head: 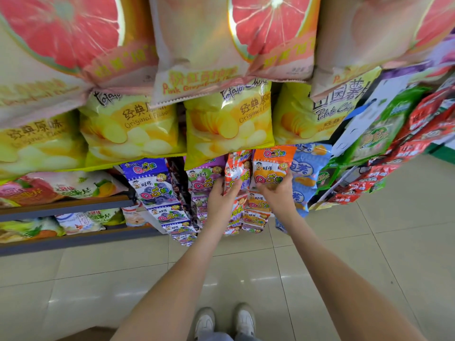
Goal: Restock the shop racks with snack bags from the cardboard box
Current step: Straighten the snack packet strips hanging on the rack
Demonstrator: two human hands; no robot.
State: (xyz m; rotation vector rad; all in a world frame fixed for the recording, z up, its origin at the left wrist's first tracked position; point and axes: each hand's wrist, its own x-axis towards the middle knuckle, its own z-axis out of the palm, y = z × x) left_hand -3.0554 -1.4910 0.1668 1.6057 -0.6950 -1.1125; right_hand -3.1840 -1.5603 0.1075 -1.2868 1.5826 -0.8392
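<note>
Small candy bags hang in columns on the rack in front of me. My right hand grips an orange candy bag at the top of its column, fingers curled round its lower edge. Beside it, my left hand holds a red-and-white candy bag in the neighbouring column, thumb on its front. Purple grape bags and blue-purple blueberry bags hang to the left. The cardboard box shows only as a brown edge at the bottom left.
Large yellow potato chip bags and pink grapefruit bags hang overhead. Light blue bags hang right of my hands; green and red packets fill a side rack. Dark shelves with chip bags run left. My white shoes stand on the tiled floor.
</note>
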